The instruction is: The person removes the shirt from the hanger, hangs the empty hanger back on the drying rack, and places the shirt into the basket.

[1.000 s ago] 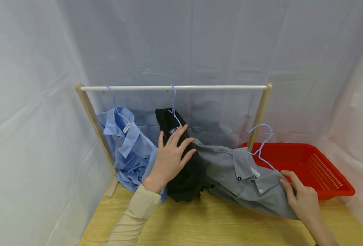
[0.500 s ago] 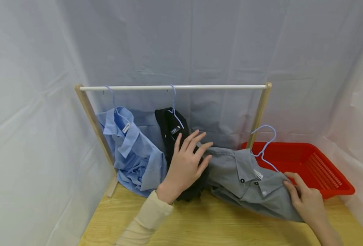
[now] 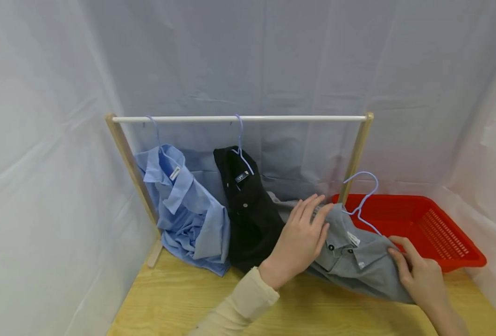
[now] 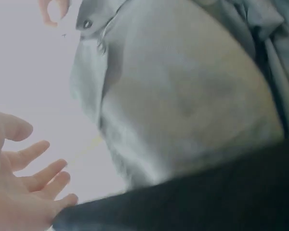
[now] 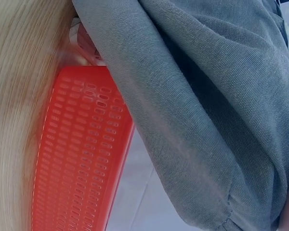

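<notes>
In the head view, a grey button-up shirt (image 3: 373,266) is held up on a light-blue hanger (image 3: 366,198), whose hook stands free below the rail. My right hand (image 3: 422,280) pinches the shirt's right shoulder between thumb and fingers. Over the shirt's left side is my left hand (image 3: 300,238), fingers extended; whether they touch the cloth is unclear. The left wrist view shows these fingers (image 4: 43,175) loosely spread beside the grey cloth. To the left, a black shirt (image 3: 248,210) hangs from the rail on its own hanger (image 3: 240,140).
A white rail (image 3: 298,119) on wooden posts spans the table (image 3: 172,298). At its left end hangs a light-blue shirt (image 3: 189,210). Behind the grey shirt, at right, stands a red perforated basket (image 3: 445,238). White sheeting (image 3: 294,56) encloses the back and sides.
My left hand has moved right, from the black shirt to over the grey one, uncovering the black shirt's front. My right hand has shifted slightly right and keeps its pinch on the grey shirt.
</notes>
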{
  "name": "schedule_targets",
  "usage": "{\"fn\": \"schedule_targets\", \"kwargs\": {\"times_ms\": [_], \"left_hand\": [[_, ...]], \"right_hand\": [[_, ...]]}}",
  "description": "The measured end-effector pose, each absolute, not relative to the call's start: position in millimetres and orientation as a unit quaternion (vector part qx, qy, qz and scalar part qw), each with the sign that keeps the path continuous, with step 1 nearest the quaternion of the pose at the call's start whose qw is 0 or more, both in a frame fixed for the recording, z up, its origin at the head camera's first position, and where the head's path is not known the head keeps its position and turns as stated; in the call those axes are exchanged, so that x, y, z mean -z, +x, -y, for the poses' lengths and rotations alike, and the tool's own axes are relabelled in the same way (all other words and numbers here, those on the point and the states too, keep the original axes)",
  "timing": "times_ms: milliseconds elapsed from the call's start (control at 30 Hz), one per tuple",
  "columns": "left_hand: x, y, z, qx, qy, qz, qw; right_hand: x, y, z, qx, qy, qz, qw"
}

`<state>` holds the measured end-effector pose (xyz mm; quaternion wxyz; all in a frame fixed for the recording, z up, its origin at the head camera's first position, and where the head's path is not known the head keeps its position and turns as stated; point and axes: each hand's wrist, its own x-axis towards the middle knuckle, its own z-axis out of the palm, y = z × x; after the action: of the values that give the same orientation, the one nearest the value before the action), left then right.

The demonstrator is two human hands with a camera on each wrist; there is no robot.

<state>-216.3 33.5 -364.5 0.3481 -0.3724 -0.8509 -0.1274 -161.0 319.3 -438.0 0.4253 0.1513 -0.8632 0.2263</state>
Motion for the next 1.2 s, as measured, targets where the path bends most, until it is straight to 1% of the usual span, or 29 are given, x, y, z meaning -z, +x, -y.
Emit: {"fn": "schedule_targets", "kwargs": {"times_ms": [167, 267, 333, 500, 600, 667, 933, 1133, 1200], "left_hand": [[383, -221, -44, 0.129, -0.326, 0.883, 0.311], [396, -228, -43, 0.138, -0.289, 0.894, 0.311], [404, -236, -40, 0.152, -0.266, 0.891, 0.335], [420, -255, -28, 0.183, -0.221, 0.856, 0.429], [423, -261, -19, 0.179, -0.21, 0.846, 0.456], [423, -263, -14, 0.176, -0.211, 0.846, 0.456], [420, -261, -2, 0.218, -0.228, 0.855, 0.411], [424, -263, 9, 0.248, -0.257, 0.834, 0.422], [426, -262, 14, 0.249, -0.264, 0.833, 0.418]], "right_hand": [[438, -161, -320, -0.225, 0.157, 0.859, 0.432], [439, -161, -320, -0.222, 0.159, 0.858, 0.435], [439, -162, -320, -0.22, 0.159, 0.857, 0.438], [438, -162, -320, -0.218, 0.157, 0.855, 0.444], [438, -162, -321, -0.209, 0.158, 0.855, 0.447], [437, -163, -322, -0.202, 0.159, 0.856, 0.45], [436, -168, -324, -0.188, 0.168, 0.858, 0.447], [434, -169, -322, -0.179, 0.166, 0.863, 0.443], [434, -169, -321, -0.178, 0.163, 0.866, 0.438]]}}
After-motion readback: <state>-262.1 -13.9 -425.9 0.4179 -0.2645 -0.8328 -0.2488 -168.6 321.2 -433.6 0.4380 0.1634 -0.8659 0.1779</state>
